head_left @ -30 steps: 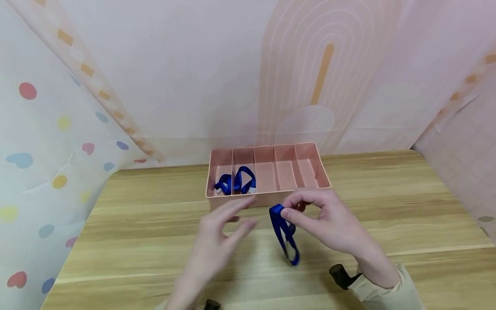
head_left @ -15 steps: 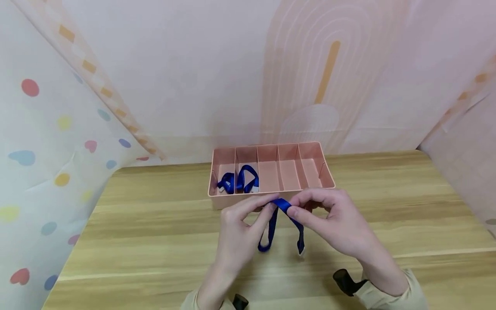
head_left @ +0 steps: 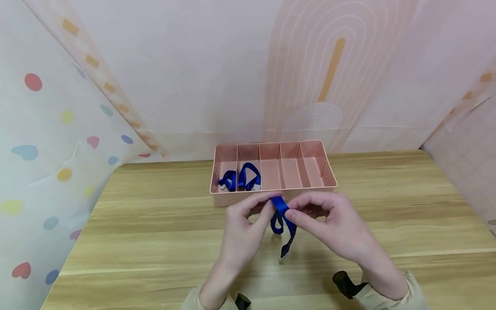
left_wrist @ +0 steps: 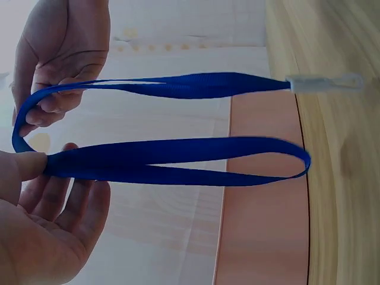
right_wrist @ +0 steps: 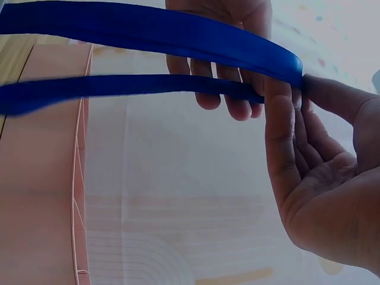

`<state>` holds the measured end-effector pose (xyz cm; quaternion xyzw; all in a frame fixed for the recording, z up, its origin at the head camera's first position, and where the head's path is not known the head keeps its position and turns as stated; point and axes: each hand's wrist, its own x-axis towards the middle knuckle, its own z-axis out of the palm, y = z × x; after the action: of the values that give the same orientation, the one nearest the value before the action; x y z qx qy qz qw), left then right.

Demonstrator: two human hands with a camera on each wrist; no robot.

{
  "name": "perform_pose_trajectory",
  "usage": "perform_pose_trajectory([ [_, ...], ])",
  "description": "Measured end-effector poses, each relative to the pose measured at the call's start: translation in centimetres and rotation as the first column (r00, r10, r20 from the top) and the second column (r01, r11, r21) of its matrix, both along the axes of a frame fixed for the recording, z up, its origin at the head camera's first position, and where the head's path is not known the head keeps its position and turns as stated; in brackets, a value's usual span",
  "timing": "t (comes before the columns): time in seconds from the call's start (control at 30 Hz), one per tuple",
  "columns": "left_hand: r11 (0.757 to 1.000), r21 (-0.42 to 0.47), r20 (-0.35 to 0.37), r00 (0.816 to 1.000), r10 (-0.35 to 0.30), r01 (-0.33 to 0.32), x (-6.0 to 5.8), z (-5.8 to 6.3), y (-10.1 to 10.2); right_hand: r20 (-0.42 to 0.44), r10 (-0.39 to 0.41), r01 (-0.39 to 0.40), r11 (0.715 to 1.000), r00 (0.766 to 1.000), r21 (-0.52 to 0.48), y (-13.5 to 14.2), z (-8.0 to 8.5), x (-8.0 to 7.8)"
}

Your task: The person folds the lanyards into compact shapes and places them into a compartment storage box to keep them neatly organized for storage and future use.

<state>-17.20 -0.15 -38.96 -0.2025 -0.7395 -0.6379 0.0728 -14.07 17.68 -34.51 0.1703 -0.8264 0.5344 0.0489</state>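
A blue lanyard (head_left: 280,207) hangs folded between both hands, in front of the pink box. My left hand (head_left: 244,228) pinches its upper fold between thumb and fingers. Close on the right, my right hand (head_left: 333,219) pinches the same strap. In the left wrist view one looped end (left_wrist: 237,145) dangles below the left hand, and the other length ends in a whitish plastic clip (left_wrist: 323,83). The right wrist view shows the strap (right_wrist: 178,35) running over the right fingertips.
The pink box (head_left: 271,196) with several compartments stands at the table's back. Its leftmost compartment holds a bundled blue lanyard (head_left: 229,180), the second a looped one (head_left: 249,175). A patterned cloth (head_left: 193,86) hangs behind the wooden table (head_left: 155,241).
My left hand has moved in from the left and now pinches the lanyard alongside the right hand. The strap went from one hanging bundle to two lengths, which have swung closer together.
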Motion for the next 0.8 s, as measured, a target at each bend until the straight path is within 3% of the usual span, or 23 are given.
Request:
perform_pose_trajectory([
  [0.23, 0.997, 0.049, 0.141, 0.988, -0.064, 0.058, 0.17, -0.09, 0.23, -0.022, -0.069, 0.068, 0.997, 0.997, -0.023, -0.34, -0.09, 0.05],
  [0.6, 0.982, 0.091, 0.093, 0.980, -0.173, 0.165, 0.20, -0.54, 0.61, -0.098, -0.181, 0.182, 0.983, 0.979, 0.005, -0.63, 0.17, 0.32],
  [0.8, 0.963, 0.148, 0.111, 0.964, -0.241, 0.223, 0.27, -0.73, 0.84, -0.128, -0.240, 0.241, 0.971, 0.962, -0.010, -0.78, -0.04, 0.15],
])
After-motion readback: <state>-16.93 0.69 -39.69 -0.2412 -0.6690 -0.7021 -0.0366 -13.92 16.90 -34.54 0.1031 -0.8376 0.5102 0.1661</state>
